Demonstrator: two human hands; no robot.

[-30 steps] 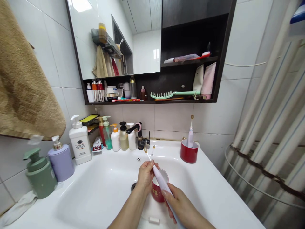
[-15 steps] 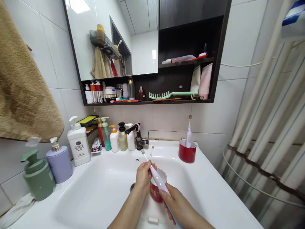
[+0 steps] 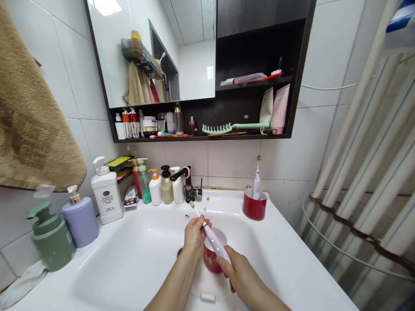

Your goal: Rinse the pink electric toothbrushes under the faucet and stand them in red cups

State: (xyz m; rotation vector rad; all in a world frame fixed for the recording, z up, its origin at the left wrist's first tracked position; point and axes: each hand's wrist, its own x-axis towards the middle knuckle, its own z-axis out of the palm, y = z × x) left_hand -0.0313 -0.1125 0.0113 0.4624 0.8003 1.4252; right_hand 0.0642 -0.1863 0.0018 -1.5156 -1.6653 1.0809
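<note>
Over the sink, both my hands hold a pale pink electric toothbrush (image 3: 215, 241), its brush head tilted up and away to the left. My left hand (image 3: 195, 235) is closed around the neck, just below the brush head. My right hand (image 3: 238, 265) wraps the lower handle and hides its bottom end. Beneath the toothbrush, a red cup (image 3: 210, 261) with gold print and a white inside stands in the basin, partly covered by the handle and hands. A loose brush head (image 3: 206, 204) lies on the back ledge, right of the black faucet (image 3: 189, 183).
On the right rim, another red cup (image 3: 254, 207) holds a second electric toothbrush (image 3: 256, 185). Several pump bottles (image 3: 167, 185) line the back left. A white object (image 3: 208, 297) lies at the basin's front. Above hangs a mirror cabinet (image 3: 253, 138); a towel (image 3: 35, 121) hangs left.
The toothbrush has tilted slightly, its brush head shifting up and left. Its lower end, visible below my right hand before, is now out of sight. Both hands keep hold.
</note>
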